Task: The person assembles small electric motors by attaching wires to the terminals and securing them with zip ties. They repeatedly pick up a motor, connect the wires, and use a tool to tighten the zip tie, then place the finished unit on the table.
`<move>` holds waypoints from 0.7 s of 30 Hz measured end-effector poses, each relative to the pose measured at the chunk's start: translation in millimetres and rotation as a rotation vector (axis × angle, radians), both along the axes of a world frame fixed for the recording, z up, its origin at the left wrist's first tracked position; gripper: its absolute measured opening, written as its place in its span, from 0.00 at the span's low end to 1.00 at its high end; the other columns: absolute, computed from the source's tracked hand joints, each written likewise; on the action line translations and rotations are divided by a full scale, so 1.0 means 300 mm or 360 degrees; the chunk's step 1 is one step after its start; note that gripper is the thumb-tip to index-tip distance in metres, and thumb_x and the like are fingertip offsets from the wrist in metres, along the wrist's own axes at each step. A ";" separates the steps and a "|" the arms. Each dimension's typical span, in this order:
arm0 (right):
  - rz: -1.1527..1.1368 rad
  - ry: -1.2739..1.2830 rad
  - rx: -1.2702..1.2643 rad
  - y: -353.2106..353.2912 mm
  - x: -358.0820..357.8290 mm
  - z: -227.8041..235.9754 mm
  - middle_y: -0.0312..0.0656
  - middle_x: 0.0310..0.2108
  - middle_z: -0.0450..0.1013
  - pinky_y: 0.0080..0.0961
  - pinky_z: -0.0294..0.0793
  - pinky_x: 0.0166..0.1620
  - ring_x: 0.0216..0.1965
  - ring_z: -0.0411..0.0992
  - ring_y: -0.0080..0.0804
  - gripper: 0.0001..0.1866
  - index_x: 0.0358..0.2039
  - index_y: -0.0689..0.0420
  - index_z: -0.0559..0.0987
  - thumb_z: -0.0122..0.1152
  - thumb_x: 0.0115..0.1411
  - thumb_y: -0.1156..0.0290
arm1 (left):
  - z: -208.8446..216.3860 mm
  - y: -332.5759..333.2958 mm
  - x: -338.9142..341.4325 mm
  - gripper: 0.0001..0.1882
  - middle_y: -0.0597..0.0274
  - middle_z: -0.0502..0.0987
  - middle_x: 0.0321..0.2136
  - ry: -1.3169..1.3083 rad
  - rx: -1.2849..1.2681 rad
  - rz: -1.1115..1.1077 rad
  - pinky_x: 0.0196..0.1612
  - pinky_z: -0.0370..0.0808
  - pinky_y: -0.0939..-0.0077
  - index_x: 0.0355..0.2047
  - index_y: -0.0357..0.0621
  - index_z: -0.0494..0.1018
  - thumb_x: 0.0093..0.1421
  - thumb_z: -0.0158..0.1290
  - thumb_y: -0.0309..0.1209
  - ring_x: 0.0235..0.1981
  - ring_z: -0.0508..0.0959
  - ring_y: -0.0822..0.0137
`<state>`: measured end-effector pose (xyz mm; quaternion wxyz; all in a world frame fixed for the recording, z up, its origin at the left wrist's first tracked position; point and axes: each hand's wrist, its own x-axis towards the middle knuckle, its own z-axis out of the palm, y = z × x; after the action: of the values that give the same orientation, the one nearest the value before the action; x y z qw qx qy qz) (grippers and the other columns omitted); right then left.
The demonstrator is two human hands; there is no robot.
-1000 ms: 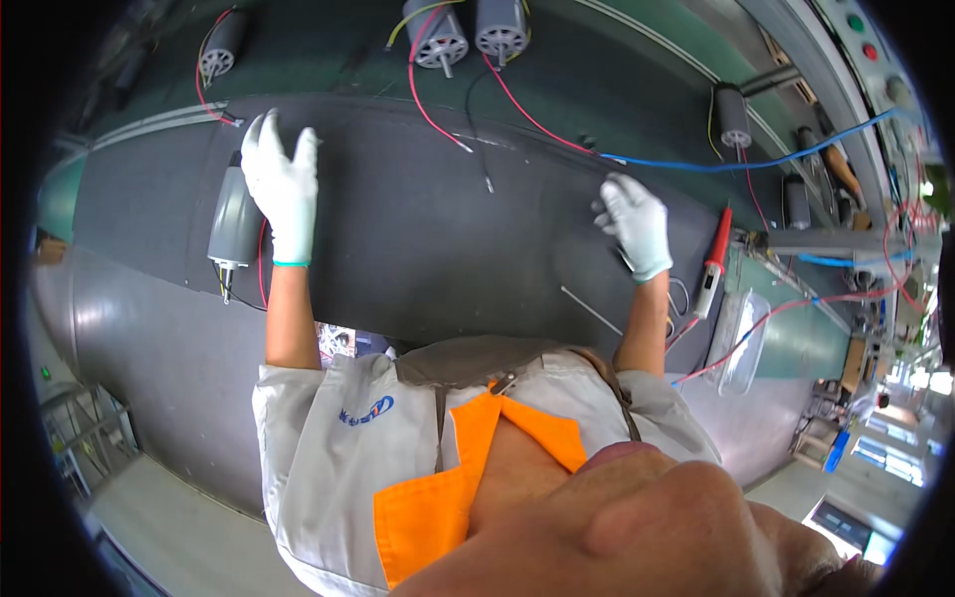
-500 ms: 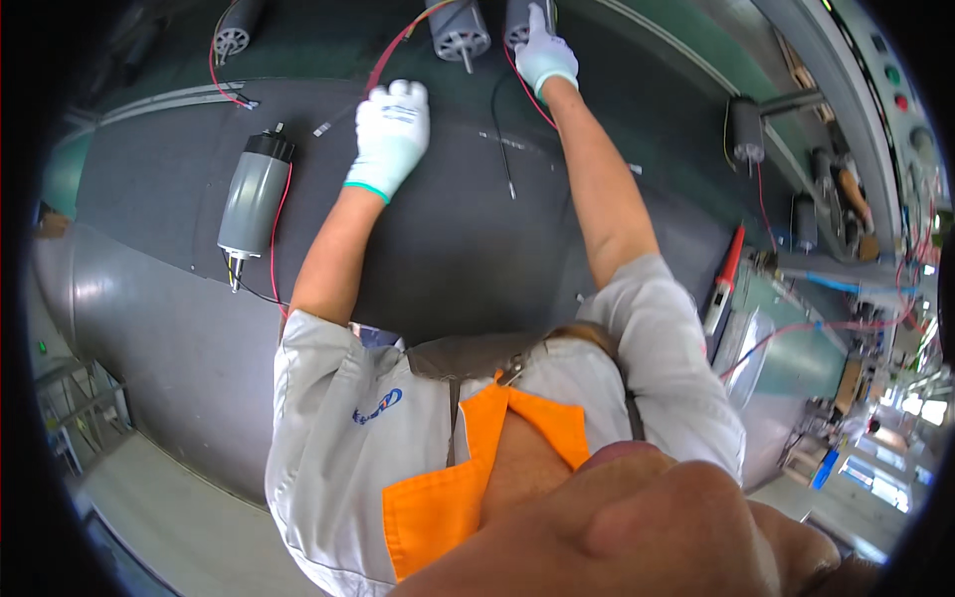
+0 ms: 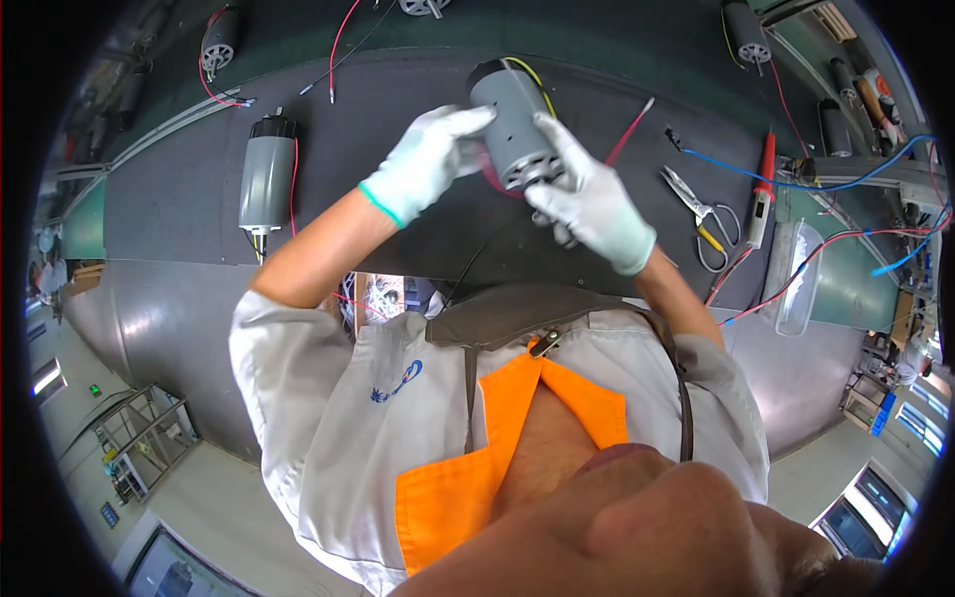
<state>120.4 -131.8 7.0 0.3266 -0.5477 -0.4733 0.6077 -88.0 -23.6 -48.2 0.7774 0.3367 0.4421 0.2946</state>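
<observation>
Both my hands wear white gloves and hold a grey cylindrical motor (image 3: 510,121) above the dark bench mat (image 3: 398,139). My left hand (image 3: 430,159) presses the motor's left side with its fingers. My right hand (image 3: 587,199) grips the motor from below and the right, near its metal end. Yellow and red wires come off the motor. A second grey motor (image 3: 267,179) with a red wire lies on the mat to the left, apart from both hands.
Pliers with yellow handles (image 3: 701,214) and a red-handled tool (image 3: 762,189) lie on the mat at the right. A clear plastic tray (image 3: 801,284) sits by the right edge. More small motors (image 3: 221,38) with red and blue wires line the far side.
My hands came back from the far side of the bench, bringing a grey motor toward me. Both hands now hold it over the middle of the mat.
</observation>
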 end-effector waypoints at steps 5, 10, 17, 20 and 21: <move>0.0309 -0.0322 0.0276 -0.075 -0.097 -0.140 0.41 0.30 0.77 0.29 0.77 0.30 0.21 0.73 0.31 0.42 0.74 0.41 0.56 0.60 0.62 0.73 | 0.041 0.051 -0.158 0.14 0.59 0.77 0.32 0.0311 -0.0092 -0.0313 0.19 0.63 0.85 0.40 0.38 0.77 0.62 0.63 0.36 0.22 0.74 0.74; -0.0117 -0.1474 0.1549 0.073 -0.078 -0.070 0.51 0.50 0.75 0.44 0.76 0.48 0.44 0.76 0.51 0.30 0.67 0.49 0.66 0.59 0.64 0.64 | 0.034 0.065 -0.226 0.10 0.59 0.78 0.30 0.0280 -0.0204 -0.0277 0.20 0.67 0.80 0.39 0.39 0.76 0.66 0.57 0.34 0.22 0.76 0.71; 0.0153 -0.0489 0.0972 0.167 -0.132 -0.026 0.54 0.31 0.79 0.43 0.79 0.37 0.31 0.79 0.53 0.19 0.50 0.59 0.77 0.56 0.57 0.72 | 0.064 0.122 -0.207 0.47 0.54 0.77 0.36 0.0422 -0.0181 -0.0654 0.24 0.69 0.78 0.56 0.28 0.66 0.64 0.45 0.69 0.25 0.78 0.67; 0.0958 -0.1520 0.1832 0.044 -0.431 -0.032 0.45 0.26 0.75 0.38 0.75 0.23 0.24 0.76 0.38 0.03 0.28 0.58 0.74 0.57 0.51 0.76 | 0.104 0.184 -0.158 0.51 0.56 0.75 0.36 0.0603 -0.0219 -0.0818 0.27 0.71 0.74 0.55 0.31 0.66 0.59 0.47 0.74 0.26 0.78 0.66; 0.1042 -0.1161 0.1814 0.021 -0.522 -0.093 0.47 0.28 0.77 0.40 0.77 0.24 0.28 0.78 0.38 0.06 0.28 0.63 0.75 0.59 0.51 0.74 | 0.128 0.183 -0.107 0.47 0.58 0.74 0.32 0.0801 -0.0122 -0.0796 0.25 0.69 0.75 0.49 0.35 0.70 0.59 0.47 0.74 0.23 0.75 0.68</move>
<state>-36.2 -125.4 -20.9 0.1845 -0.2917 -0.9315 0.1147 -120.2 31.5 -9.9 0.7044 0.4671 0.5343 -0.0138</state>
